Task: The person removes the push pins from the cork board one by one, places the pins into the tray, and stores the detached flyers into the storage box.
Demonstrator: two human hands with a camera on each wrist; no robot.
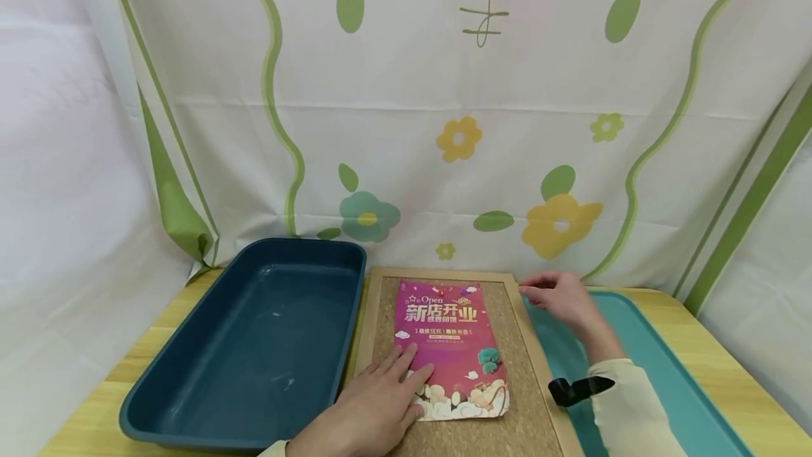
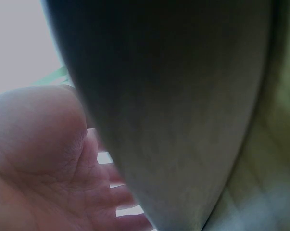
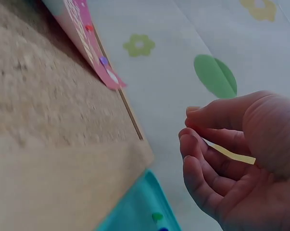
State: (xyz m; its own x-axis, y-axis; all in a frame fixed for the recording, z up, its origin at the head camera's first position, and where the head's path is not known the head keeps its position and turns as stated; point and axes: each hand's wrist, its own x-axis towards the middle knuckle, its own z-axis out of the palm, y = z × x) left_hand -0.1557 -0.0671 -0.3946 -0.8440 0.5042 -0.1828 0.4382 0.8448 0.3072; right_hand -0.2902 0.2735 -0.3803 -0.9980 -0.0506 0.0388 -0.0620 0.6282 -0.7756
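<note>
A pink-and-purple paper poster (image 1: 447, 365) lies on a wood-framed cork board (image 1: 533, 400). Near its top edge sit a red pushpin (image 3: 89, 28) and a purple pushpin (image 3: 104, 60). My left hand (image 1: 379, 395) rests with spread fingers on the poster's lower left and on the cork. In the left wrist view a large dark surface hides its fingertips. Beside the frame's far right corner is my right hand (image 1: 561, 296), thumb and fingers bent and their tips close together. Whether something small is between those tips cannot be told.
A deep dark-blue tray (image 1: 136, 411) stands left of the board. To the right lies a shallow teal tray (image 1: 660, 365), with a green pushpin (image 3: 157, 216) and a blue one partly in view. White flowered cloth (image 1: 406, 125) hangs behind the wooden table (image 1: 761, 393).
</note>
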